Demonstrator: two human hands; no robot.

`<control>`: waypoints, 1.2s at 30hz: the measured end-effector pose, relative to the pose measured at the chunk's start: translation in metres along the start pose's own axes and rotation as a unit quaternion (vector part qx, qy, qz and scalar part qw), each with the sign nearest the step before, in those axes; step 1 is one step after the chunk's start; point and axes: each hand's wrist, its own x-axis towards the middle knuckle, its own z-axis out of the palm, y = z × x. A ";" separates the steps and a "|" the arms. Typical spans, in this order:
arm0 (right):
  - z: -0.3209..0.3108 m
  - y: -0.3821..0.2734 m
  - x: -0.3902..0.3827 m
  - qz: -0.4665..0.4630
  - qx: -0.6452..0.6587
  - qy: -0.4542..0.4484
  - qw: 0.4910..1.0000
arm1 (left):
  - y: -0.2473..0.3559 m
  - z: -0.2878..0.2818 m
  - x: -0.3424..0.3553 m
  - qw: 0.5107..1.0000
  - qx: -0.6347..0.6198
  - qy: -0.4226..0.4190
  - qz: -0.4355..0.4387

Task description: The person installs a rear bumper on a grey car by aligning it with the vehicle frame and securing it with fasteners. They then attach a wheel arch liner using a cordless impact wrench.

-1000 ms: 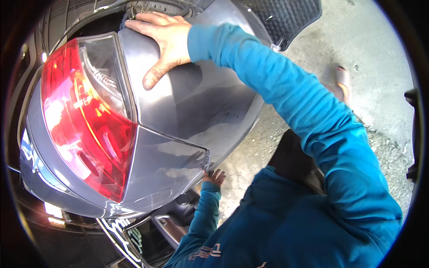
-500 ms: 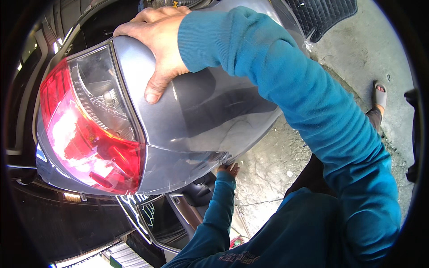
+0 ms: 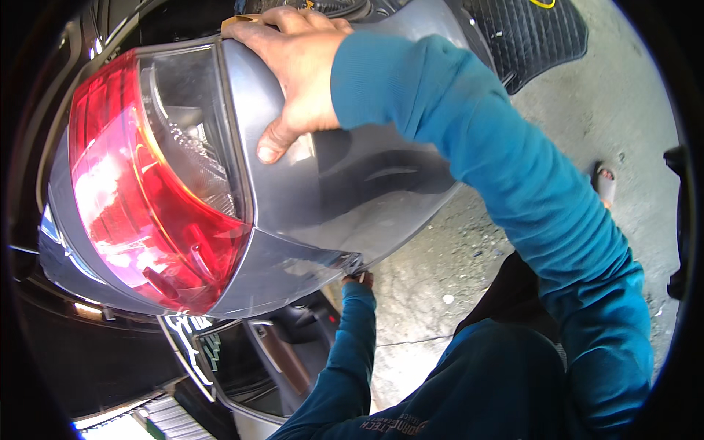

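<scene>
The rear corner of a dark grey car fills the middle, with a red and clear tail light point(image 3: 147, 191) on its left side. My right hand point(image 3: 297, 70) is closed over the upper edge of the grey body panel point(image 3: 345, 198). Its thumb presses on the outer face, and its fingertips are hidden beyond the edge. A tan strip point(image 3: 238, 23) shows beside those fingers. Lower down, my left hand point(image 3: 361, 278) grips the end of the grey bumper point(image 3: 286, 271), beside a scuffed spot point(image 3: 352, 262). Most of its fingers are hidden behind the bumper.
A black quilted mat point(image 3: 539, 37) lies at the upper right, over the concrete floor point(image 3: 455, 242). A person's sandalled foot point(image 3: 605, 180) stands at the right. Below the bumper is a dark car door with brown trim point(image 3: 286, 359).
My view has shifted, so the tail light and right hand appear farther right. Both hands keep their places on the car. The tan strip beside the right fingers now shows.
</scene>
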 end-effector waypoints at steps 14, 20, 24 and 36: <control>-0.020 -0.019 -0.009 -0.146 -0.060 -0.012 0.987 | -0.018 0.007 0.003 0.990 -0.098 0.083 -0.060; 0.021 -0.047 -0.067 -0.097 0.108 0.137 0.980 | -0.043 0.011 0.013 0.980 -0.165 0.031 -0.106; 0.093 -0.055 -0.090 -0.168 0.003 0.242 0.956 | -0.061 0.008 0.023 0.958 -0.283 -0.030 -0.031; 0.156 -0.043 -0.100 -0.097 0.079 0.368 0.921 | -0.064 -0.036 0.093 0.909 -0.036 -0.351 0.223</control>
